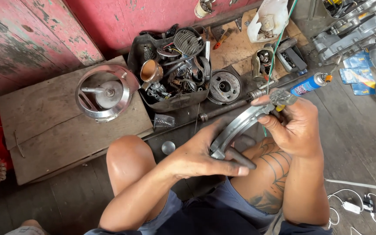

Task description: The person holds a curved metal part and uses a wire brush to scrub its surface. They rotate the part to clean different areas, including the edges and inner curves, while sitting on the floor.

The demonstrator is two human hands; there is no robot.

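Sitting low over a dark plank floor (362,143), we hold a curved, grey metal brake-shoe-like arc (236,128) above our bare knees. Our left hand (196,156) is closed around its lower end, thumb stretched along a dark stubby peg there, and our right hand (294,128) pinches the upper end, where a small knobbly metal fitting (282,96) sits between the fingertips. So both hands are closed on the same part, which hangs in the air just in front of the tattooed thigh, touching nothing else that we can see.

Beyond it lie a long steel rod (227,109), a round grey drum hub (224,86), a black tray heaped with oily engine parts (175,69), and a blue spray can with an orange cap (310,84). A shiny round metal cover (105,92) rests on a flat wooden board (53,126) to the left.

The risk, as we judge it, is slippage: the hands look greasy, and the small fitting (held only by fingertips) could pop free and drop between the floor planks or roll among the clutter. A sprung end snapping back might also nip the left thumb.
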